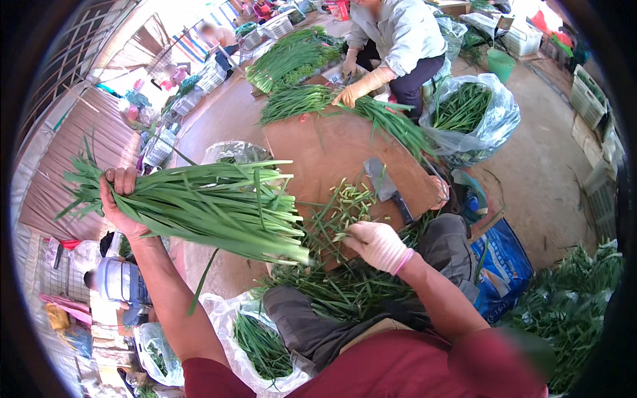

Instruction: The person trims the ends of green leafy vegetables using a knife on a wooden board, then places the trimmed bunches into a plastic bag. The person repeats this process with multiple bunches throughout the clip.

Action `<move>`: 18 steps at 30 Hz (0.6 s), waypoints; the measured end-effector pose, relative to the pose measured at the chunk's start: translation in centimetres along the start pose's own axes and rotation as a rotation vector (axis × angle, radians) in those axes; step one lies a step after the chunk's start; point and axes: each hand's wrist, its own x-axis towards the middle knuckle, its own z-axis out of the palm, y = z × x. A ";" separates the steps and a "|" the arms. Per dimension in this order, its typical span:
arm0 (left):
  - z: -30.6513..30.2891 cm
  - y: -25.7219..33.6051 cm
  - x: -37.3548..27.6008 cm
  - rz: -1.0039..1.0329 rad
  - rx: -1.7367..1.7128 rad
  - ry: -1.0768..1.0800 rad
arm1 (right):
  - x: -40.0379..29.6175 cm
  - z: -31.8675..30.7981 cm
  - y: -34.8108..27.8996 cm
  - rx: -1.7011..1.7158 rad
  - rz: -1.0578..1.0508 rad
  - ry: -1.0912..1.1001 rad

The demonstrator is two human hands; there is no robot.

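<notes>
My bare left hand (pixel 119 191) grips a thick bunch of garlic chives (pixel 214 204) by its leafy end. The bunch is held up sideways, with its pale cut ends pointing right over the wooden board (pixel 338 149). My right hand (pixel 375 246), in a white knit glove, has its fingers curled at the near edge of a heap of cut stem ends (pixel 351 199). Whether it pinches any of them is unclear. Beyond that heap a cleaver (pixel 380 179) lies flat on the board, its dark handle towards me.
Across the board a person in gloves (pixel 398 45) handles more chives (pixel 298 102). Plastic bags of greens stand at right (pixel 473 119) and near my left knee (pixel 264 343). Loose leaves (pixel 338 293) cover the space between my legs. A blue printed sack (pixel 502 268) lies right.
</notes>
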 end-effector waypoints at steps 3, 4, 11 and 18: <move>-1.5 1.5 0.2 0.014 -0.069 -0.138 | -1.5 1.3 1.5 0.269 0.204 -0.091; -1.7 1.7 -0.2 0.002 -0.057 -0.148 | -1.5 1.4 0.2 0.437 0.252 -0.078; -1.1 0.4 -1.7 0.071 -0.026 -0.133 | 0.6 1.0 -7.9 1.191 0.306 -0.274; -1.0 -0.9 -3.1 0.040 -0.112 -0.196 | 0.8 2.4 -8.3 1.311 0.446 -0.163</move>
